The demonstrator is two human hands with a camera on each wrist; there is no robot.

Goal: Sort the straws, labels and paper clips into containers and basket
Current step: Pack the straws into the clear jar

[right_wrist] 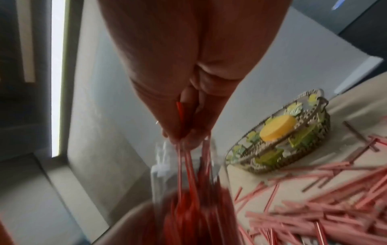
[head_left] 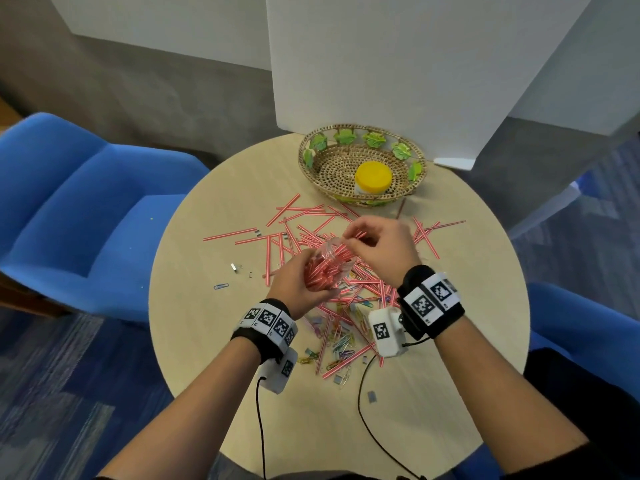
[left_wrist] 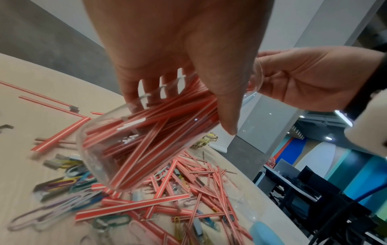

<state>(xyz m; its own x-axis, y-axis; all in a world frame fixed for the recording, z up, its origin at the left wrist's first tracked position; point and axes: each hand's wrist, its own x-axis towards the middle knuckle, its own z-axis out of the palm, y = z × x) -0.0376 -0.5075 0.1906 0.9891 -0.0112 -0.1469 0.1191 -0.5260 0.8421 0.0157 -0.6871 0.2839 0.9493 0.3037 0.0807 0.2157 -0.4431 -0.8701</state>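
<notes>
Straw-sorting step: your left hand (head_left: 300,285) grips the tilted clear jar (left_wrist: 134,145); your right hand (head_left: 381,249) pinches straws (right_wrist: 184,159) at its mouth. Next, seat them fully inside.

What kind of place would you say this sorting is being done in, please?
Probably an office lounge or break area. A small round table stands on patterned carpet with blue upholstered chairs beside it, and the left wrist view shows desks with dark monitors in the background.
</notes>
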